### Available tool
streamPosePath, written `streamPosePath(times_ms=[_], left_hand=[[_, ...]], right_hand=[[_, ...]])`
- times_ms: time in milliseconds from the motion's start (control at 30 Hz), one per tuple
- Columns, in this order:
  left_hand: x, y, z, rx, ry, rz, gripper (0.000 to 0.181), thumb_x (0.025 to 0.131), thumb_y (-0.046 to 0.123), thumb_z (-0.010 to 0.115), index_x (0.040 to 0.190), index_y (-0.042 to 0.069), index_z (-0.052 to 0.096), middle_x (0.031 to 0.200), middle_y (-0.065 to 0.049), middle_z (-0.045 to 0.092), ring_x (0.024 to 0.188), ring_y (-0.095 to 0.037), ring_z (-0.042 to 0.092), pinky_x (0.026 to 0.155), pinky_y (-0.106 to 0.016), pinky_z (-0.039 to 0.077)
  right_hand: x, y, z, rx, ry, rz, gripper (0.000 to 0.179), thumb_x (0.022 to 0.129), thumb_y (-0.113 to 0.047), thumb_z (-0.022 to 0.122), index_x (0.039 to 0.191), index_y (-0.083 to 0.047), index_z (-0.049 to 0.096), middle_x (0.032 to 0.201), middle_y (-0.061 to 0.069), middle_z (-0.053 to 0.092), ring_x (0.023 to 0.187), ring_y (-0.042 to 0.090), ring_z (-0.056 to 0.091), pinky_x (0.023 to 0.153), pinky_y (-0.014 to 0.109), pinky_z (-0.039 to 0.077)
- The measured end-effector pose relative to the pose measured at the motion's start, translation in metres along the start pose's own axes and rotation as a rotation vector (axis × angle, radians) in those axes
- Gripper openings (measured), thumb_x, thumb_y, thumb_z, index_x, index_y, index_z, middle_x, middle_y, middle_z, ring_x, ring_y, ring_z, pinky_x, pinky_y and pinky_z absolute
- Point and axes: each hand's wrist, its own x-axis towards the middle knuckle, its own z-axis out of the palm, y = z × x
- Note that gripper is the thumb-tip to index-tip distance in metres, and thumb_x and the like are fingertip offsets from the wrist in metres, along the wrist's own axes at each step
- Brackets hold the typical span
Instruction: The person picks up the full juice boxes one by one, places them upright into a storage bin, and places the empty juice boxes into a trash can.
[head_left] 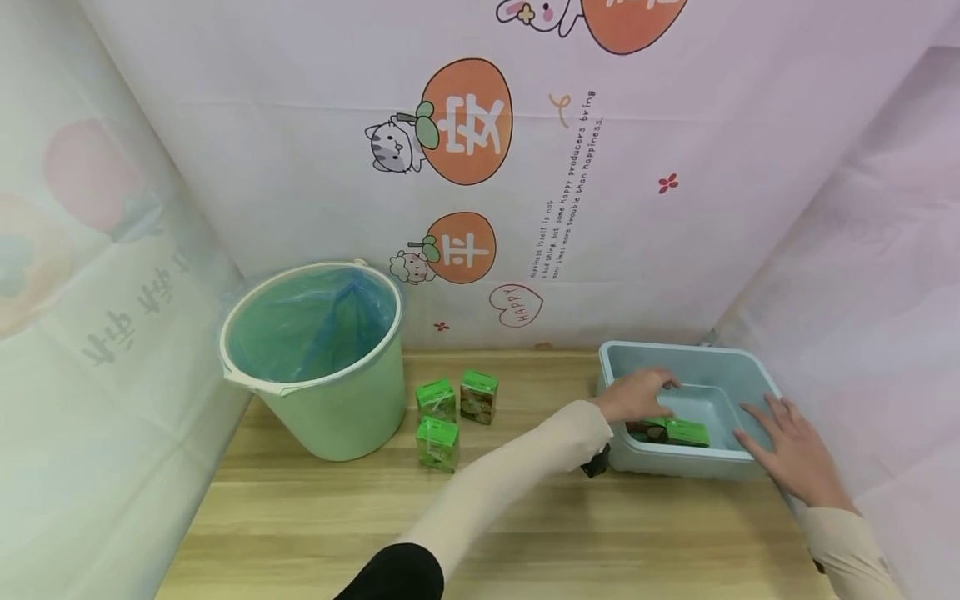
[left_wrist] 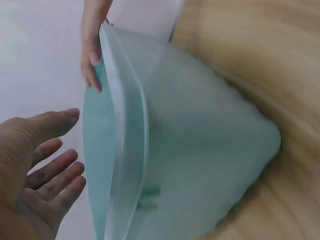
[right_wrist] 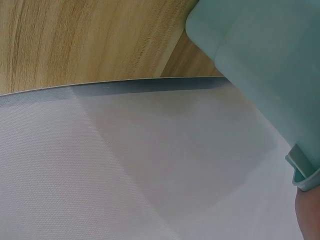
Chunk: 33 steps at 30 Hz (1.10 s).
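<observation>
My left hand (head_left: 637, 396) hovers over the near left part of a light blue plastic bin (head_left: 678, 467), fingers loosely bent and holding nothing. In the left wrist view, that hand (left_wrist: 42, 175) is beside the bin's rim (left_wrist: 120, 125), thumb and fingers apart. Below it, inside the bin, lie small boxes: one with a bright green face (head_left: 686, 432) and a darker brown one beside it. My right hand (head_left: 798, 446) rests at the bin's right rim, fingers spread over the edge. The right wrist view shows mostly the bin's outer wall (right_wrist: 260, 75).
Three small green-topped boxes stand grouped on the wooden table (head_left: 337, 517), among them a front box (head_left: 438, 443). Left of them stands a pale green bucket (head_left: 337, 417) lined with a blue plastic bag (head_left: 315, 325). Printed cloth (head_left: 600, 225) walls the back and both sides.
</observation>
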Motion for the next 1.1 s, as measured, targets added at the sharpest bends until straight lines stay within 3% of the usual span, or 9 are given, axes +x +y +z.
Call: streamPosePath(times_ms=[133,300,467,600,767,1100], left_hand=[[-0.012,-0.012,-0.014,-0.009,0.058,0.03,0.049,0.099,0.028,0.079,0.143,0.011,0.065,0.14,0.004,0.066,0.126,-0.004,0.06,0.098,-0.008,0.041],[-0.027,-0.039,-0.022,-0.056,0.126,0.08,0.045,0.097,0.018,0.081,0.136,0.001,0.066,0.136,-0.006,0.068,0.123,-0.011,0.063,0.1,-0.009,0.041],[-0.044,-0.066,-0.026,-0.071,0.179,0.078,0.045,0.092,0.014,0.085,0.131,-0.002,0.068,0.132,-0.012,0.069,0.12,-0.017,0.065,0.1,-0.012,0.045],[-0.059,-0.085,-0.027,-0.043,0.17,0.051,0.047,0.091,0.017,0.087,0.132,0.004,0.069,0.136,-0.008,0.068,0.122,-0.012,0.064,0.102,-0.013,0.044],[-0.076,-0.097,-0.036,-0.105,0.142,0.021,0.052,0.091,0.017,0.086,0.137,0.005,0.066,0.138,-0.008,0.068,0.127,-0.015,0.062,0.105,-0.017,0.044],[-0.105,-0.109,-0.071,0.013,0.077,-0.029,0.06,0.088,0.025,0.088,0.141,0.006,0.066,0.145,-0.01,0.059,0.131,-0.021,0.058,0.109,-0.025,0.045]], right_hand=[[-0.001,0.0,0.0,0.012,-0.018,0.01,0.057,0.107,-0.036,0.058,0.148,0.003,0.049,0.155,0.044,0.032,0.147,0.064,0.02,0.109,0.079,0.022],[-0.001,-0.001,0.0,0.025,-0.042,0.018,0.059,0.107,-0.036,0.057,0.149,0.003,0.047,0.157,0.044,0.029,0.148,0.065,0.016,0.111,0.08,0.018],[-0.001,-0.001,-0.001,0.023,-0.02,0.006,0.056,0.107,-0.035,0.058,0.148,0.003,0.049,0.155,0.044,0.032,0.147,0.066,0.019,0.111,0.079,0.019],[0.001,-0.002,-0.002,0.02,-0.021,0.003,0.056,0.107,-0.035,0.058,0.147,0.003,0.049,0.154,0.045,0.033,0.145,0.067,0.02,0.11,0.079,0.021],[-0.001,0.0,-0.001,0.026,-0.027,0.013,0.057,0.107,-0.035,0.058,0.148,0.003,0.049,0.155,0.044,0.032,0.147,0.065,0.018,0.11,0.079,0.02],[-0.001,-0.001,-0.001,0.029,-0.026,0.009,0.057,0.107,-0.035,0.058,0.149,0.003,0.048,0.156,0.043,0.031,0.149,0.064,0.016,0.111,0.079,0.019]])
